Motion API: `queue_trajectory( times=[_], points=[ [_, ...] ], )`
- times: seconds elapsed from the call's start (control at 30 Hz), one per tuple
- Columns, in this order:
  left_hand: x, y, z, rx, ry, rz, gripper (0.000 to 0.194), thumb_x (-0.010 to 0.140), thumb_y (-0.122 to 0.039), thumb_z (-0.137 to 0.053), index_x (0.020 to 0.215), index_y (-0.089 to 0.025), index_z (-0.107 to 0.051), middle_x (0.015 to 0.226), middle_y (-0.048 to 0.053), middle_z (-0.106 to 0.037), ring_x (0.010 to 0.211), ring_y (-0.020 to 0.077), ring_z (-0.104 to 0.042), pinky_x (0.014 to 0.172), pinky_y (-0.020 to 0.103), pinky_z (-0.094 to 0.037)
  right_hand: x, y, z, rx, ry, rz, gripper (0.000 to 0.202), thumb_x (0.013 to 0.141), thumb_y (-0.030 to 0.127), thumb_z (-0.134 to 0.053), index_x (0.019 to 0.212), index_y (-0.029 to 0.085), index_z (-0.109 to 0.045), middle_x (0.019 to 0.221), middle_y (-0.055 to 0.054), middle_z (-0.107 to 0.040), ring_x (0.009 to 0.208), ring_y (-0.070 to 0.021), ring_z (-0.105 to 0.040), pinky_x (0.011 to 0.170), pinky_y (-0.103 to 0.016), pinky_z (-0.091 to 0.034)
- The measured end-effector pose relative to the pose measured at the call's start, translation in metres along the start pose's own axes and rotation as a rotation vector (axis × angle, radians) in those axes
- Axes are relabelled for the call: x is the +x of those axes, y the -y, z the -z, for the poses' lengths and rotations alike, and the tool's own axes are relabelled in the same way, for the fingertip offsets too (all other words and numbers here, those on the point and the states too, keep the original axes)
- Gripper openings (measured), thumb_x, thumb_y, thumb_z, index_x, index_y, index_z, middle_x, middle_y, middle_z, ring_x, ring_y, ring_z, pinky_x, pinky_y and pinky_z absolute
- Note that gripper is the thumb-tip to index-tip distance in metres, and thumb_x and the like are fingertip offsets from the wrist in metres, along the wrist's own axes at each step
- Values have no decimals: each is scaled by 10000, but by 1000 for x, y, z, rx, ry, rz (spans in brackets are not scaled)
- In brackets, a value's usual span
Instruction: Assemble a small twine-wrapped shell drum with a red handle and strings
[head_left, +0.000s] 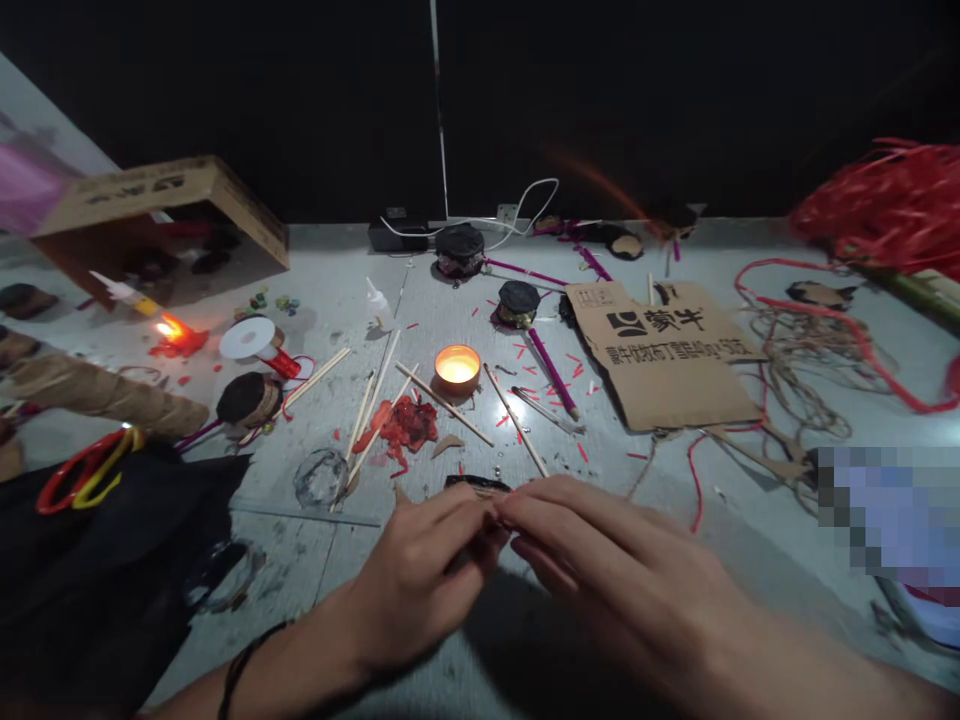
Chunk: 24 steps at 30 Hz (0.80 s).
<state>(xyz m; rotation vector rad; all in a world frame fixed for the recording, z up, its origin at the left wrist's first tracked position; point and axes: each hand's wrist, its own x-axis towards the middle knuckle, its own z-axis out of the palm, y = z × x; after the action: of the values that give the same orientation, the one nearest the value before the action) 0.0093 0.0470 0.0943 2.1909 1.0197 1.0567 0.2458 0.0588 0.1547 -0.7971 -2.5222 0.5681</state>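
Note:
My left hand (pixel 431 565) and my right hand (pixel 626 560) meet low in the middle, fingers bent and fingertips together. They are closed around a small dark piece with a brown edge (pixel 478 487), mostly hidden behind the fingers. Its kind I cannot make out. Just beyond lie a blob of hardened red wax (pixel 409 422), several thin wooden sticks (pixel 517 420) and a lit candle in a small cup (pixel 457 370). Farther back, a black-topped round drum (pixel 517 303) on a purple stick (pixel 553 373) rests on the table, with a similar drum (pixel 459 250) behind it.
At left are scissors (pixel 90 472) on black cloth (pixel 112 580), a clear tape roll (pixel 321 478), a ribbon spool (pixel 251 342), a glowing flame (pixel 176 330) over red wax and a cardboard box (pixel 161 200). At right are flat cardboard (pixel 675 370), tangled twine (pixel 795 350) and a pixelated patch.

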Motion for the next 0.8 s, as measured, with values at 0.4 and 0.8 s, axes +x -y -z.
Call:
queue_trajectory(
  times=[0.4, 0.8],
  points=[
    [-14, 12, 0, 228, -46, -170, 178, 1056, -68, -571, 1156, -110, -712, 970, 81, -778, 786, 175, -746, 633, 304, -543, 14, -54, -5, -13, 244, -370, 135, 1075, 192, -596, 1031, 210, -722, 936, -49, -765, 818, -226, -733, 752, -370, -563],
    [-7, 25, 5, -33, -106, -35, 251, 947, 56, -665, 1135, -102, -715, 892, 65, -697, 775, 137, -673, 677, 231, -587, 16, -34, -48, 247, 132, -343, 738, 959, 312, -805, 1588, 186, -439, 1579, -184, -593, 1414, -338, -615, 1139, -514, -576]
  ],
)
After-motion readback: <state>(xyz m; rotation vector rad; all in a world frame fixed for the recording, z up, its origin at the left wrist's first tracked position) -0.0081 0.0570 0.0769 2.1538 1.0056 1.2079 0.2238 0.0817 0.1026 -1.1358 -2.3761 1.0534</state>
